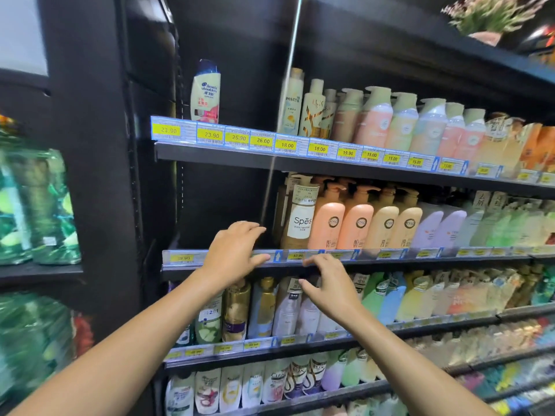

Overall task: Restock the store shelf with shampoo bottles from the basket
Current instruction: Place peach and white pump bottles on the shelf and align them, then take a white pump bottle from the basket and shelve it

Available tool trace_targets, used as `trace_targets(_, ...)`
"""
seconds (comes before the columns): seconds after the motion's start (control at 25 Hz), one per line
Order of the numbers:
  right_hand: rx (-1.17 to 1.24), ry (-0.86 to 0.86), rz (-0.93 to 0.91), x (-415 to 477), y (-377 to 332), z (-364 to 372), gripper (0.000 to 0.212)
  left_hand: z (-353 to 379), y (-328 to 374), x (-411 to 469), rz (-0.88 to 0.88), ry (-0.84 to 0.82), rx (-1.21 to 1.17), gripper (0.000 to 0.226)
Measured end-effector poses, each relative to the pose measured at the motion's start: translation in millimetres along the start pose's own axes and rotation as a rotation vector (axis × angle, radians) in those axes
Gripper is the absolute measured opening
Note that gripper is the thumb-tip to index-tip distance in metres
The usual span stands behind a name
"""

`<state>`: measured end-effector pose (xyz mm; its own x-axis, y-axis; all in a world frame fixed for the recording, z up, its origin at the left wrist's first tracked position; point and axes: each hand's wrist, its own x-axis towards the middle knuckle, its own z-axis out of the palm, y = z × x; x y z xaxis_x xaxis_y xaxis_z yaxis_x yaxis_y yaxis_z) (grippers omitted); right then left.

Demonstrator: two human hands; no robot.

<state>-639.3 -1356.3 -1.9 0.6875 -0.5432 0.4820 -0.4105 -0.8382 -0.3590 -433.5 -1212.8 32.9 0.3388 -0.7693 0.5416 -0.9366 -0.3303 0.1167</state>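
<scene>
Reaching with both bare arms, we have our right hand [326, 288] and left hand [237, 253] at the shelf [420, 259] edge, each grip released and empty, fingers spread. Beyond them shampoo bottles [327, 220] stand right of an empty stretch. We cannot see the basket.

One head-worn wide view, close up, faces the store shelf [300, 163] straight on, angled slightly left

Left bags [36, 205] blurred; far-right price tags [524, 175] unreadable.
</scene>
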Motion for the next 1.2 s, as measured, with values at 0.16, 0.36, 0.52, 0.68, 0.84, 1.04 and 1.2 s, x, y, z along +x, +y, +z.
trace_targets(0.16,-0.083,-0.126,-0.032,-47,0,9,0.063,-4,8,-66,0.012,0.014,0.155,0.08)
trace_targets(0.36,-0.119,-0.252,-0.104,-114,-13,37,0.075,0,11,-184,-0.018,-0.057,0.233,0.083)
trace_targets(0.52,-0.141,-0.372,-0.172,-158,-43,75,0.078,6,-7,-289,-0.178,-0.238,0.285,0.086)
trace_targets(0.68,-0.12,-0.5,-0.23,-194,-84,122,0.079,2,-41,-384,-0.375,-0.367,0.289,0.085)
trace_targets(0.84,-0.097,-0.637,-0.311,-227,-134,177,0.078,-2,-82,-474,-0.58,-0.475,0.24,0.089)
trace_targets(1.04,-0.077,-0.789,-0.348,-263,-189,257,0.076,8,-135,-566,-0.743,-0.594,0.193,0.087)
trace_targets(1.2,-0.076,-0.939,-0.338,-296,-225,330,0.075,31,-180,-630,-0.801,-0.722,0.138,0.088)
